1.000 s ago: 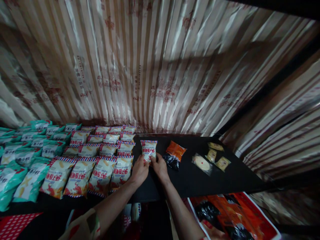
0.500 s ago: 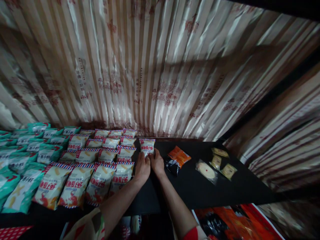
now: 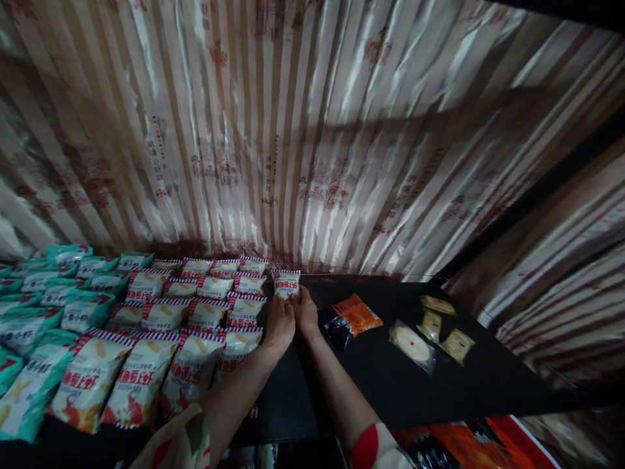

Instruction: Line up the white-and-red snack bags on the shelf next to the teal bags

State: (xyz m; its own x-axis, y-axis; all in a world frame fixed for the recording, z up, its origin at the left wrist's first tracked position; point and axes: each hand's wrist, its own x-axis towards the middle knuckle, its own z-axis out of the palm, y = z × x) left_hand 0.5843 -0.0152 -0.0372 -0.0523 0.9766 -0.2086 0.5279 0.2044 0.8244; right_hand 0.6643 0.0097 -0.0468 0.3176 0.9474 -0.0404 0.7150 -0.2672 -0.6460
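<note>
Both of my hands grip the lower end of one white snack bag [image 3: 286, 284] with red lettering and a striped top edge. My left hand [image 3: 280, 324] is closed on its lower left, and my right hand [image 3: 305, 311] is closed on its lower right. The bag stands at the back of the black shelf [image 3: 288, 397], its front facing me. To its left, rows of matching white snack bags [image 3: 141, 378] stand close together, the nearest column just beside my left hand. My fingers hide the bag's bottom.
Teal snack bags [image 3: 88, 312] fill the far left. Right of my hands lie an orange and black packet [image 3: 359, 314], a round white item in clear wrap [image 3: 413, 343] and small yellowish packets [image 3: 458, 344]. A striped curtain [image 3: 303, 143] hangs behind; orange packages [image 3: 449, 446] sit below the front edge.
My hands and the held bag have shifted only slightly. The view has moved closer, so the bags at left and packets at right sit a little lower and further outward.
</note>
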